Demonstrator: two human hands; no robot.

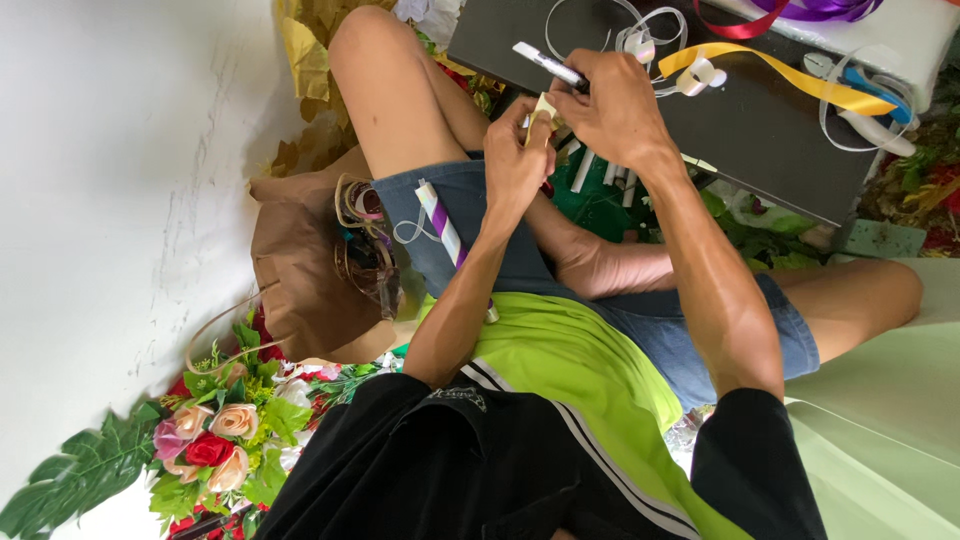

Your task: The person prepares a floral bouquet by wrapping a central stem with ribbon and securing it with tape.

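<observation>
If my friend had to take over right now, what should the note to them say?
Left hand: fingers pinch a small pale yellow strip, held up over the lap.
Right hand: grips a pen-like white and black tool, tip at the strip.
Nearby: a purple and white striped stick lies on the lap; yellow ribbon and white curls lie on the dark board; a bunch of artificial flowers lies by the wall.
Done: strip and tool are in hand.
Left: whatever work the tool does on the strip; I cannot tell how far it is.

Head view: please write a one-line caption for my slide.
Seated person's right hand grips a pen over a small yellow piece in the left hand.
</observation>
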